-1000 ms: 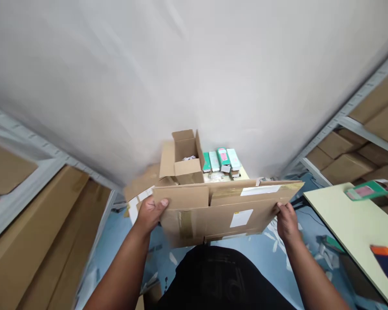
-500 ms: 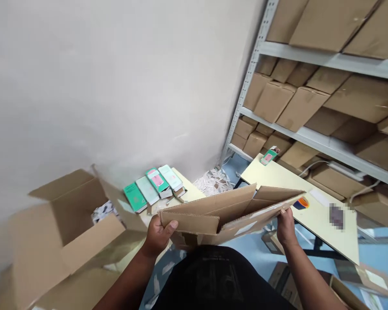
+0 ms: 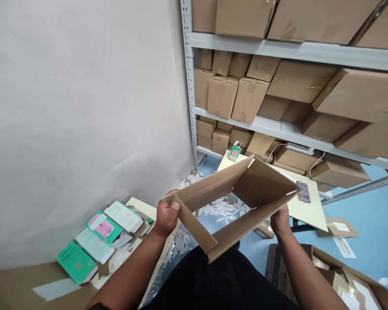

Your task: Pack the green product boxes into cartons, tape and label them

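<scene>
I hold a brown cardboard box (image 3: 261, 189) in front of my body, spread open into a hollow sleeve with no bottom, so the floor shows through it. My left hand (image 3: 166, 215) is closed on its left corner, thumb on the outer wall. My right hand (image 3: 280, 220) grips the right side from below, fingers mostly hidden behind the cardboard.
Several green and white packets (image 3: 98, 234) lie on a pale table at lower left by the white wall. A metal shelf rack (image 3: 265, 125) full of cardboard boxes stands ahead and right. A second pale table (image 3: 305, 206) stands behind the box. Paper scraps (image 3: 220, 209) litter the blue floor; open cartons (image 3: 339, 275) sit lower right.
The flat folded box has been pulled open into a square sleeve. My view has swung to the right, from the wall and open carton toward the shelf rack.
</scene>
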Motion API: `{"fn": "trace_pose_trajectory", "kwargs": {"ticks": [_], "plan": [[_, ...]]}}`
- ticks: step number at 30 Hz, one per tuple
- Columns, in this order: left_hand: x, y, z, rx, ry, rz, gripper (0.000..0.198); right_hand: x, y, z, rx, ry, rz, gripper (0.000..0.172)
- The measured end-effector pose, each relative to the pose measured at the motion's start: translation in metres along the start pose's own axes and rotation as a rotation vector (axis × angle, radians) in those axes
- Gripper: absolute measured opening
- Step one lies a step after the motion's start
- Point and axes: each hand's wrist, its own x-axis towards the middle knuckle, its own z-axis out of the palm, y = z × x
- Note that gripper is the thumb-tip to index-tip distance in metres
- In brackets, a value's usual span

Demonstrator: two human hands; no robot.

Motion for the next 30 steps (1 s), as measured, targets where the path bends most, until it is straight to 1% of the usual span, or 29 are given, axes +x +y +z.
{"fn": "trace_pose_trajectory", "kwargs": {"ticks": [2,4,6,8,11,14,17,21,24,26,28,30], "plan": [[0.032,-0.002,0.037,0.022,0.036,-0.013,0.061,0.025,0.007,-0.006,0.003,-0.016,-0.025,0.056],[0.066,-0.004,0.072,0.087,0.048,-0.035,0.059,0.049,0.016,-0.016,-0.003,-0.042,-0.044,0.057],[0.102,-0.004,0.105,0.150,0.035,-0.077,0.061,0.073,0.025,-0.029,-0.030,-0.060,-0.051,0.055],[0.137,-0.006,0.135,0.168,-0.002,-0.133,0.066,0.096,0.034,-0.044,-0.075,-0.064,-0.053,0.051],[0.185,-0.011,0.176,0.076,-0.079,-0.238,0.071,0.124,0.046,-0.061,-0.123,-0.096,-0.047,0.045],[0.222,-0.024,0.208,-0.082,-0.168,-0.358,0.072,0.140,0.055,-0.067,-0.160,-0.139,-0.109,0.045],[0.253,-0.043,0.229,-0.168,-0.239,-0.401,0.069,0.147,0.058,-0.065,-0.262,-0.129,-0.235,0.046],[0.291,-0.072,0.243,-0.170,-0.281,-0.371,0.067,0.148,0.057,-0.055,-0.408,-0.151,-0.336,0.051],[0.321,-0.093,0.250,-0.114,-0.290,-0.328,0.067,0.149,0.056,-0.044,-0.517,-0.170,-0.341,0.054],[0.342,-0.104,0.254,-0.056,-0.330,-0.293,0.067,0.149,0.055,-0.035,-0.578,-0.154,-0.332,0.056],[0.361,-0.111,0.257,0.008,-0.388,-0.232,0.062,0.150,0.055,-0.025,-0.630,-0.112,-0.333,0.059],[0.379,-0.117,0.257,0.084,-0.431,-0.143,0.054,0.151,0.053,-0.014,-0.669,-0.080,-0.341,0.062]]}}
